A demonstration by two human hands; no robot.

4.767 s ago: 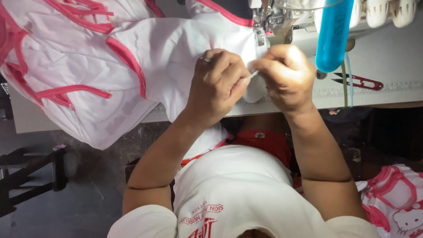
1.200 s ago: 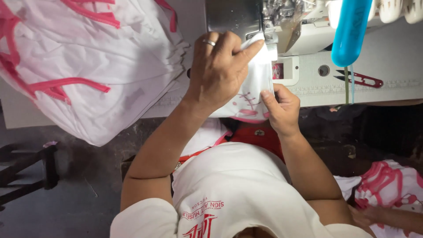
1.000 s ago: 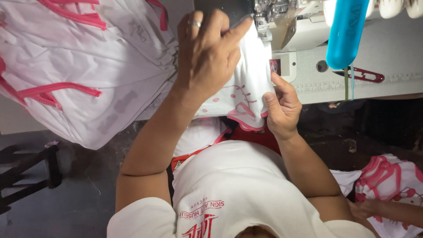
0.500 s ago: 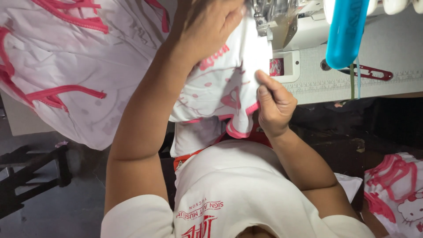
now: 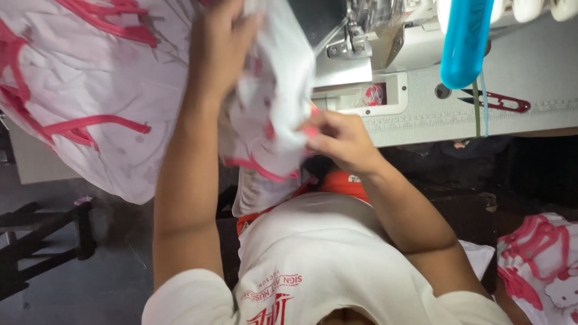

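My left hand (image 5: 226,42) is raised and shut on the top of a small white garment piece with pink trim (image 5: 274,114), which hangs blurred in front of the sewing machine (image 5: 361,48). My right hand (image 5: 340,141) pinches the piece's lower right edge near the pink binding. Both hands are just left of and below the machine's needle area. The piece's lower end drapes toward my lap.
A heap of white garments with pink trim (image 5: 78,90) covers the table's left side. A blue thread cone (image 5: 466,42) hangs at the upper right, with red thread snips (image 5: 494,102) on the grey table (image 5: 542,78). More pink-and-white pieces (image 5: 542,271) lie lower right.
The piece has come away from the needle. My left hand has lifted it up and to the left, while my right hand dropped from the machine to grip its lower edge.
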